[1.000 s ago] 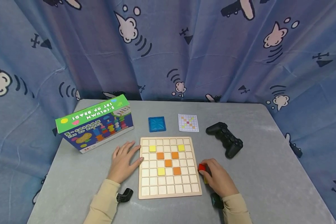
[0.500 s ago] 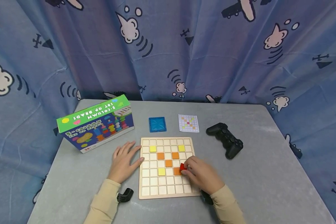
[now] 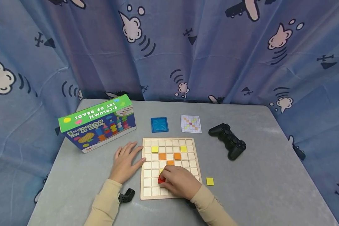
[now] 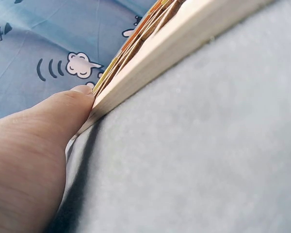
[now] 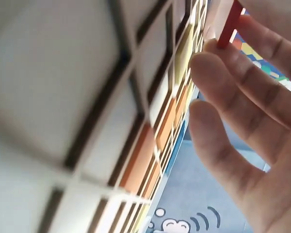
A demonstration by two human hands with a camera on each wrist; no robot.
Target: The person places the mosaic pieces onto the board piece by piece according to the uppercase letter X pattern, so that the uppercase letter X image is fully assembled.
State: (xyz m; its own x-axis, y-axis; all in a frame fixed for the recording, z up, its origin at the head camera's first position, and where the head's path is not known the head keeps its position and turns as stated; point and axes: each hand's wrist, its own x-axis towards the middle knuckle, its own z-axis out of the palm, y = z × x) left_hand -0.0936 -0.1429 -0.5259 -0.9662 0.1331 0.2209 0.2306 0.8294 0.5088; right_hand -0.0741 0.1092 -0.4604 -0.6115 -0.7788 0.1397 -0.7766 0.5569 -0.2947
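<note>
A square wooden grid board (image 3: 141, 188) lies on the grey table, with several yellow and orange tiles in its cells. My right hand (image 3: 180, 182) pinches a red square tile (image 3: 161, 180) close over the lower left part of the board, near a partly covered yellow tile (image 3: 161, 171). In the right wrist view the red tile (image 5: 230, 24) sits edge-on between thumb and fingertips. My left hand (image 3: 125, 163) rests spread beside the board, thumb and index finger at its left edge. The left wrist view shows that thumb (image 4: 63, 116) against the board's side (image 4: 150, 73).
A loose yellow tile (image 3: 210, 181) lies right of the board. Behind it are a blue tray (image 3: 159, 125), a printed pattern card (image 3: 191, 124) and a black game controller (image 3: 227, 140). A colourful box (image 3: 99, 125) stands back left, before a patterned curtain (image 3: 158, 47).
My right hand has carried the red tile from beside the board's right edge leftward across it to the lower left, uncovering the loose yellow tile. The left hand stays in place.
</note>
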